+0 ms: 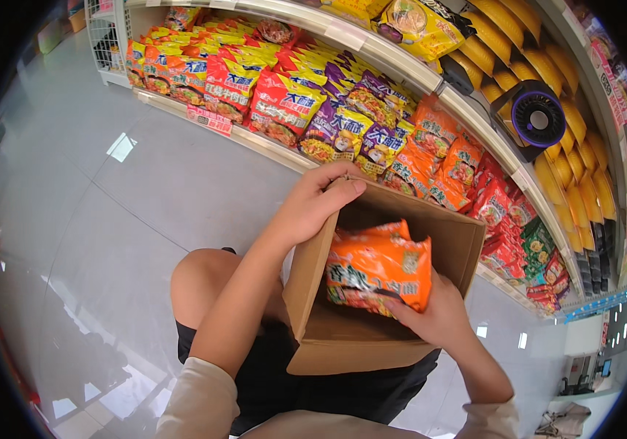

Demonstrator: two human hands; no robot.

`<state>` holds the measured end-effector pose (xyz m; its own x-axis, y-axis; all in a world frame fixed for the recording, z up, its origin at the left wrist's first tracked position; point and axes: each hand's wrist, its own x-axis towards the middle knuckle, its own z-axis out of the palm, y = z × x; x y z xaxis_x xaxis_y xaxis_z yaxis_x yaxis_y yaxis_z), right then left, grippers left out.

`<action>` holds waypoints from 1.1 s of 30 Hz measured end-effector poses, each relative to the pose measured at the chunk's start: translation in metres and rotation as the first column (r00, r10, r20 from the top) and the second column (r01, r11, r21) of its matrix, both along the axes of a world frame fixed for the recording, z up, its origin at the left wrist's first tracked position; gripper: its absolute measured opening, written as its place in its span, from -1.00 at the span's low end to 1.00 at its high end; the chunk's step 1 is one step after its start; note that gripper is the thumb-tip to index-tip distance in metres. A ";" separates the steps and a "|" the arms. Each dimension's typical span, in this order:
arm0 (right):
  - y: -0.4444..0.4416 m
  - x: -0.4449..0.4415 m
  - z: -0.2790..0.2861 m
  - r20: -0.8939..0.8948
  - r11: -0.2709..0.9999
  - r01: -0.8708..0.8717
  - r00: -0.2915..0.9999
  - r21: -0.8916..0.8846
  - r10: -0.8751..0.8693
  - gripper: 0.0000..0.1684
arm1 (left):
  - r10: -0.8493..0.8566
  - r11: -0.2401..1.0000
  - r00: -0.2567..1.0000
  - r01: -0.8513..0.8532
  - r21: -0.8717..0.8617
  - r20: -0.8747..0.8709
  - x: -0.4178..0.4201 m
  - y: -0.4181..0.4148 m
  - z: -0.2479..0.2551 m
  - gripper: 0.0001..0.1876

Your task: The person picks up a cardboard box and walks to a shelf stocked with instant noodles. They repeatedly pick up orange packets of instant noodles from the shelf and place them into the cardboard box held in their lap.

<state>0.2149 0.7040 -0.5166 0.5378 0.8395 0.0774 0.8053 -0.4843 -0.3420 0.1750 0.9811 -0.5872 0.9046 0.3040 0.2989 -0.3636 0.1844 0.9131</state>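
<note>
An open cardboard box (pixel 313 307) rests tilted on my lap, its mouth facing up toward me. My left hand (pixel 321 203) grips the box at its far left corner, thumb over the rim. Inside the box mouth, my right hand (pixel 437 313) holds an orange packet of instant noodles (pixel 379 269) by its lower right side. Behind it shows the crinkled edge of another orange packet (pixel 393 229). The box floor is partly hidden by the packets. Just past the box, similar orange noodle packets (pixel 409 167) lie on the lowest shelf.
Red, yellow and purple noodle packets (pixel 286 107) fill the lower shelf. Above stand rows of yellow bowl-shaped containers (pixel 522 71), with a black round device with a purple ring (pixel 538 118) jutting out before them. Grey tiled floor (pixel 143 181) lies left. A white wire rack (pixel 106 44) stands at the far left.
</note>
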 end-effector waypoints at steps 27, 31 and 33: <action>0.109 0.064 -0.112 0.131 0.837 -0.050 0.981 -0.545 0.144 0.42 | -0.020 0.994 1.000 0.021 -0.105 0.016 -0.009 0.005 0.006 -0.70; 0.140 0.070 -0.101 0.003 0.689 -0.213 0.954 -0.693 0.299 0.21 | -0.004 0.997 1.000 0.004 -0.072 0.005 -0.006 0.005 0.001 -0.68; 0.156 0.078 -0.101 -0.089 0.762 -0.281 0.955 -0.583 0.284 0.08 | 0.003 0.999 1.000 -0.002 -0.054 0.018 -0.009 0.003 0.008 -0.67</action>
<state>0.2932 0.8601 -0.6174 0.2702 0.8375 -0.4749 0.9383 -0.3397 -0.0653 0.1659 0.9846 -0.5795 0.8983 0.3227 0.2983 -0.3807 0.2324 0.8950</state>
